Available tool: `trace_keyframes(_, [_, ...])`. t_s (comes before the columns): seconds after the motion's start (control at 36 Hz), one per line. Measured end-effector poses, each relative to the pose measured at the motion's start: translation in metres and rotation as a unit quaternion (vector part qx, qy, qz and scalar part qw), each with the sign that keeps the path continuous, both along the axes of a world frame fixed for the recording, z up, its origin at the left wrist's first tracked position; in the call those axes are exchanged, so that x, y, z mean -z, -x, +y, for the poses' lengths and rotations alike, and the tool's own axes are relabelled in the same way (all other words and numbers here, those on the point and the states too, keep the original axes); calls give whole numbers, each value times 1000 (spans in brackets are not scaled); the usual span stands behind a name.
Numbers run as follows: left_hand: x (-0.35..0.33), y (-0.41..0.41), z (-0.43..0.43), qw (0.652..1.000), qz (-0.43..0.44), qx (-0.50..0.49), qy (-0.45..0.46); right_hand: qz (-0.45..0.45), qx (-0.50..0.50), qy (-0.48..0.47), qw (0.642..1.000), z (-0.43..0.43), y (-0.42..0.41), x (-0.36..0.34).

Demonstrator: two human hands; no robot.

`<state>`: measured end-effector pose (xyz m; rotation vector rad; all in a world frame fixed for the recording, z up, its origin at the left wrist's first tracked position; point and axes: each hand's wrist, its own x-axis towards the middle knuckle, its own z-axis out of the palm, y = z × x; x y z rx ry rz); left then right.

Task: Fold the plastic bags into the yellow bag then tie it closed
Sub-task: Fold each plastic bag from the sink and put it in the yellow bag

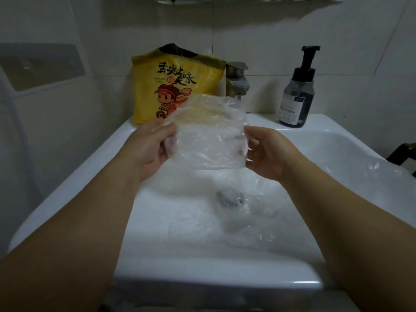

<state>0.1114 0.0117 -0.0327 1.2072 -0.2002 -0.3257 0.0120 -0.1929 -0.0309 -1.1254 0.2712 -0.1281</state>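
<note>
Film of clear plastic bag judged near weightless, limp, slick; best taken at opposite edges. Grip now: left hand and right hand each pinch a side edge, thumb against fingers, above sink. Bag translucent, wrinkled, roughly square; yellow bag stands upright behind, at sink's back edge.

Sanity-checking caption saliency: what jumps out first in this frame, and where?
Dead centre, the clear plastic bag is held up flat over the sink, left hand and right hand pinching its side edges. Behind it the yellow bag with a cartoon print stands on the back rim, left of the faucet. A dark pump bottle stands back right; loose clear plastic lies in the basin.
</note>
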Motion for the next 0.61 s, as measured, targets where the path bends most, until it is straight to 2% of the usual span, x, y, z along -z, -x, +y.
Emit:
trace_keyframes(0.11, [-1,14,-1,997,-54,-29,-35,6,62,-31,998,-3,7,-3])
trace_keyframes(0.22, [-2,27,-5,996,-74,10,-50,-4,-2,-91,996,-6,6,0])
trace_keyframes(0.33, [-3,32,-6,994,-91,26,-61,-10,7,-15,1000,-4,3,2])
trace_keyframes(0.44, [-2,32,-3,989,-117,21,-83,-29,71,120,990,-2,4,0])
trace_keyframes(0.61, [-4,33,-2,992,-104,7,-75,-66,91,95,989,6,7,-5])
